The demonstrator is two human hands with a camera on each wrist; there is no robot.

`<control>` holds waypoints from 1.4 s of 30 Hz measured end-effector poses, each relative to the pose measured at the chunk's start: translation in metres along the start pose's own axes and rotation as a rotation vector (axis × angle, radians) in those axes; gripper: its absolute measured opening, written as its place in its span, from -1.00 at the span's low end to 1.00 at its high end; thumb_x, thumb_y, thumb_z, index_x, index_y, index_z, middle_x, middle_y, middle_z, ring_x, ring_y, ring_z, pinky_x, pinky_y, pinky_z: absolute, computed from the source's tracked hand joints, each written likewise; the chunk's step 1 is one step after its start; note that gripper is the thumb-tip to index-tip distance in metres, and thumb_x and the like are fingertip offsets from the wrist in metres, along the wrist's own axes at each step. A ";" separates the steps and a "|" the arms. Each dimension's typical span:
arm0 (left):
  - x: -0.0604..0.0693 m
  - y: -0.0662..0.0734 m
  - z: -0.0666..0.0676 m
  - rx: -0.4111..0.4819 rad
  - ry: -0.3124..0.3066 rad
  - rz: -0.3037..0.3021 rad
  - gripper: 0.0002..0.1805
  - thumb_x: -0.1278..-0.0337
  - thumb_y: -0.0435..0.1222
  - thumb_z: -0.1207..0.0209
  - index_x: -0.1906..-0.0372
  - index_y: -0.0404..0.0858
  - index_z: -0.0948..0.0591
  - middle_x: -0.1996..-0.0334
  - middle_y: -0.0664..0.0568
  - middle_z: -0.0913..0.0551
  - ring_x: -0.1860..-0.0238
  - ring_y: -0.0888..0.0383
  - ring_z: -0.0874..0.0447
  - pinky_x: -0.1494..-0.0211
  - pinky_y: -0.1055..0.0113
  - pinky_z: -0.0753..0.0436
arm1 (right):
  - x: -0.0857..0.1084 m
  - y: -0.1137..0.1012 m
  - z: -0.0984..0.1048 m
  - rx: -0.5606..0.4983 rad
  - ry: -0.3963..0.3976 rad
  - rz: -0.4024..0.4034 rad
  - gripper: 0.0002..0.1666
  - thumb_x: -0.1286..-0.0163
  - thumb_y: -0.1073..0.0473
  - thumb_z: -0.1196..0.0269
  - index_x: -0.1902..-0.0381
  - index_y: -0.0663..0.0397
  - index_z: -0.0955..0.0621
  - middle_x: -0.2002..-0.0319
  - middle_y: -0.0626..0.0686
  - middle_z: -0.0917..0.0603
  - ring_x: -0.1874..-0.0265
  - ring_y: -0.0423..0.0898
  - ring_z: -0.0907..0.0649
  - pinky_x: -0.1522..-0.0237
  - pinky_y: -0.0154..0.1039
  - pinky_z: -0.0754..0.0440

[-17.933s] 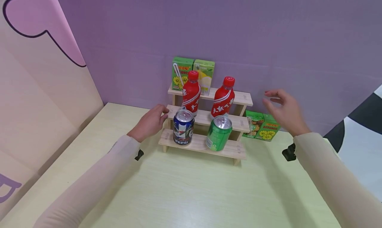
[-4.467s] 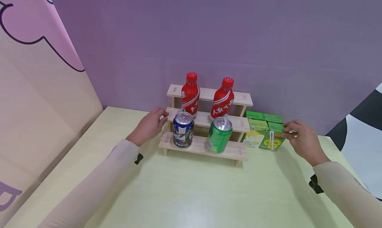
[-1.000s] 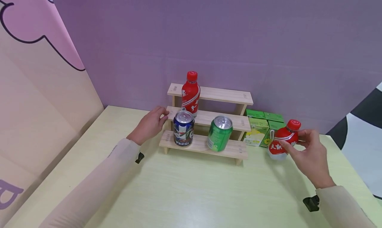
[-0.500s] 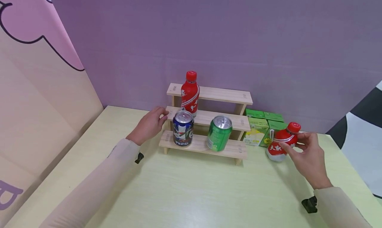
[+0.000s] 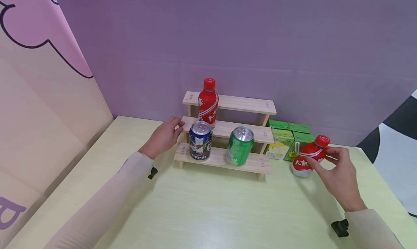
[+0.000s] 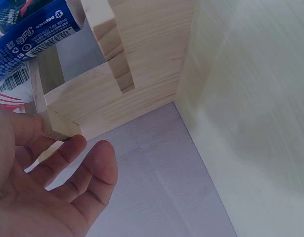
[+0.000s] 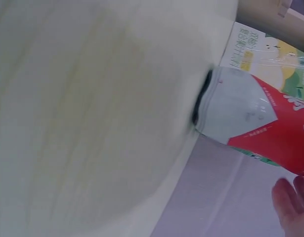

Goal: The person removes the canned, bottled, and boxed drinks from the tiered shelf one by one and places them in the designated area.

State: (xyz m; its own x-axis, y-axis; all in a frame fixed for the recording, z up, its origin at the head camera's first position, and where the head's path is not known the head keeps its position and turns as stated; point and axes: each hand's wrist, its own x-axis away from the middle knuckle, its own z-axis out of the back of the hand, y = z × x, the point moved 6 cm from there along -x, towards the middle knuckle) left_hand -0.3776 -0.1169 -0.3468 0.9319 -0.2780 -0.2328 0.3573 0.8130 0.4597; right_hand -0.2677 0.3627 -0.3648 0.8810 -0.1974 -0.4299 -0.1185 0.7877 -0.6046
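blue can (image 5: pixel 200 142): PEPSI, pepsico | red bottle (image 5: pixel 307 153), carton (image 7: pixel 246 44): Chinese characters

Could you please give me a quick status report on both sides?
Left grip touching middle shelf, left end. Right grip holding one red bottle. Green cartons close behind that bottle; contact unclear.

place: shop-like display, type unclear | drinks rack (image 5: pixel 223 127) | table (image 5: pixel 182 209) | purple wall (image 5: pixel 228 32) | cartoon-printed wall (image 5: pixel 36 21)

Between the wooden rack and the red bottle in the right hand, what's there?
In the head view, green drink boxes stand between the rack and that held bottle, which partly hides one box.
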 end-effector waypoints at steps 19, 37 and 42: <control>0.000 -0.001 0.001 -0.002 0.002 -0.005 -0.72 -0.37 -0.27 -0.04 -0.10 -0.24 -0.46 0.04 -0.01 -0.45 0.13 0.06 -0.48 -0.04 0.22 -0.56 | 0.005 -0.095 0.009 -0.095 0.202 0.442 -0.43 0.11 0.49 -0.43 0.10 0.39 -0.46 0.07 0.22 -0.48 0.02 -0.25 -0.33 0.17 -0.53 -0.30; 0.000 -0.001 0.004 -0.012 0.005 -0.015 -0.73 -0.37 -0.27 -0.04 -0.08 -0.25 -0.47 0.05 -0.03 -0.45 0.13 0.07 -0.47 -0.05 0.22 -0.55 | -0.043 -0.201 -0.054 -0.175 -0.049 0.615 -0.49 -0.12 0.27 -0.40 0.00 0.22 -0.44 0.05 0.09 -0.50 0.04 0.02 -0.48 0.02 -0.13 -0.45; 0.002 -0.001 0.004 -0.006 0.007 -0.014 -0.74 -0.38 -0.27 -0.02 -0.07 -0.27 -0.48 0.04 -0.04 -0.45 0.13 0.06 -0.47 -0.06 0.20 -0.55 | -0.057 -0.248 -0.080 -0.136 -0.176 0.640 -0.46 -0.20 0.14 -0.37 -0.11 0.11 -0.47 -0.10 0.06 -0.50 -0.10 0.01 -0.47 -0.05 0.05 -0.50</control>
State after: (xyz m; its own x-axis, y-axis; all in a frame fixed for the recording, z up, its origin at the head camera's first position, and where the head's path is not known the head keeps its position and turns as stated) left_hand -0.3759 -0.1203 -0.3441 0.9263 -0.2862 -0.2450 0.3702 0.8120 0.4513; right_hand -0.3253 0.1321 -0.2439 0.6783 0.3904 -0.6225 -0.6878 0.6353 -0.3511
